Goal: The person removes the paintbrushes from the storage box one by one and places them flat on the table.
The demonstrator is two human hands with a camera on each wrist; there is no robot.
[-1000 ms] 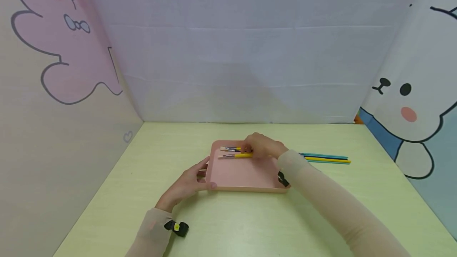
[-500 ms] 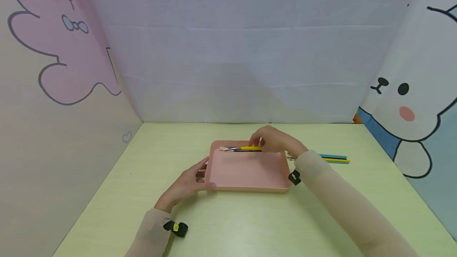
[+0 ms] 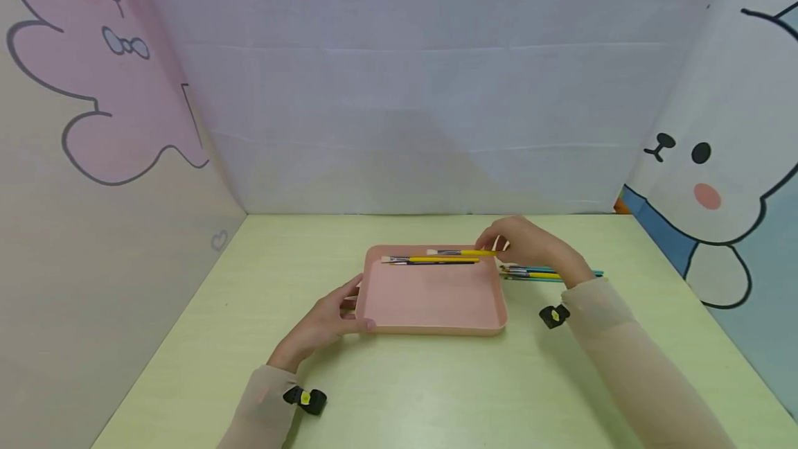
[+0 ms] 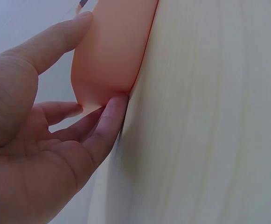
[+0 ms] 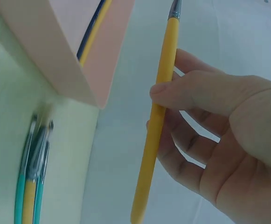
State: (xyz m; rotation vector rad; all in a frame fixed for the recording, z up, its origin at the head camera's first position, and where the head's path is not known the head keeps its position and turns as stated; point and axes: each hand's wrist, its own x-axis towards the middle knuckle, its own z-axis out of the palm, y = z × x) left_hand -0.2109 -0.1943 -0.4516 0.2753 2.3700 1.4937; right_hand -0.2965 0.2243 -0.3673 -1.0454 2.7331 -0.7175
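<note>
Right hand (image 3: pixel 530 241) pinches a yellow-handled paintbrush (image 5: pixel 147 163) over the far right corner of a shallow, pink, rectangular tray (image 3: pixel 430 303); left hand (image 3: pixel 325 316), partly spread, grips its near left corner. Yellow and dark blue paintbrushes (image 3: pixel 445 260) lie inside; teal and yellow-handled paintbrushes (image 3: pixel 530 274) lie just right, on the pale desk (image 3: pixel 399 393). A loosened pinch could drop the brush; a slack left grip could let a bumped tray slide.
</note>
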